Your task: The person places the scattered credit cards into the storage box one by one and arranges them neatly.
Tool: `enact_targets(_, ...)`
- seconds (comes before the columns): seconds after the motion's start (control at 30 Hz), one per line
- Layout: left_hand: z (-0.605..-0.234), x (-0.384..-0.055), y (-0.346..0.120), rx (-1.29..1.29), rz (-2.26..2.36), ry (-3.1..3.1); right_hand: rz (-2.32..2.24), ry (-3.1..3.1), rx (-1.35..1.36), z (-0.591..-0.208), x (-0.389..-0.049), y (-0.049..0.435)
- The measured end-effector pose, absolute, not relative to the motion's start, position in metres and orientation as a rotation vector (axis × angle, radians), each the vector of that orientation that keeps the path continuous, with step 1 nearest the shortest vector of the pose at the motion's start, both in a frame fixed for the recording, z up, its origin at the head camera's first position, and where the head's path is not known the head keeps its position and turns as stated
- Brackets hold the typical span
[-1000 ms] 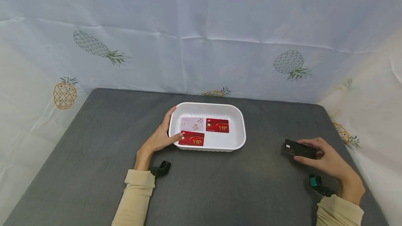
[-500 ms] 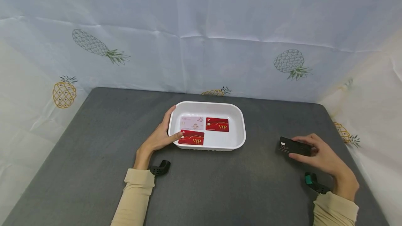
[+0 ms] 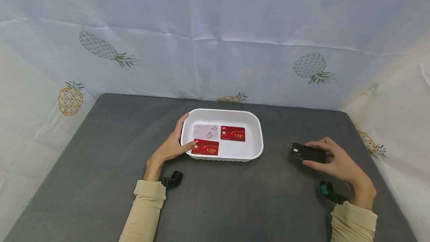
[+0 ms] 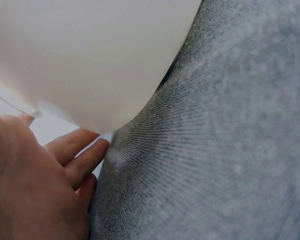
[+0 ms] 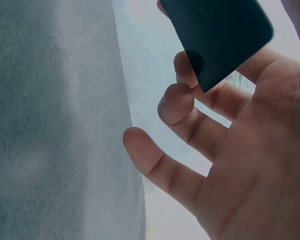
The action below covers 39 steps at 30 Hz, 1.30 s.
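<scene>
My left hand [image 3: 169,147] holds the left end of a white plastic tray [image 3: 236,151], thumb over the rim and fingers along the outside. In the left wrist view its fingers lie against the tray's outer wall [image 4: 90,55]. A pink VIP card [image 3: 205,132] and a red VIP card [image 3: 232,134] lie side by side on the tray's floor. Another red VIP card [image 3: 209,148] lies in front, near my thumb. To the right of the tray, my right hand [image 3: 340,165] pinches a black VIP card [image 3: 304,152] by its long edges. The right wrist view shows that card's dark underside [image 5: 220,37].
A dark grey cloth [image 3: 242,204] covers the table under the tray. White curtains with pineapple prints [image 3: 309,66] hang behind it and at both sides. Each wrist wears a black strap mount, such as the one on the right [image 3: 332,193].
The right hand has moved left and slightly away from me, carrying the black card closer to the tray. My left hand, the tray and the cards in it stay put.
</scene>
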<state>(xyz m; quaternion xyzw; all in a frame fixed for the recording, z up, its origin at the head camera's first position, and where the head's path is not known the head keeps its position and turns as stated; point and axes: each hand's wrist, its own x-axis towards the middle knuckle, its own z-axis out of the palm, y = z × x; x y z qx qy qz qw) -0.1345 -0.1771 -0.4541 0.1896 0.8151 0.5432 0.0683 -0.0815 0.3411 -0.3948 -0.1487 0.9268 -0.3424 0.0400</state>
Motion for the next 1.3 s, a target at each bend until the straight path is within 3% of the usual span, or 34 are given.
enact_targets(0.87,-0.455,-0.136,-0.176,0.570,1.629,2.467,-1.049,2.891,-0.662,-0.383,-0.111,0.287)
enact_targets(1.3,-0.456,-0.136,-0.177,0.582,1.636,2.463,-1.079,2.843,-0.760,-0.376,-0.129,0.232)
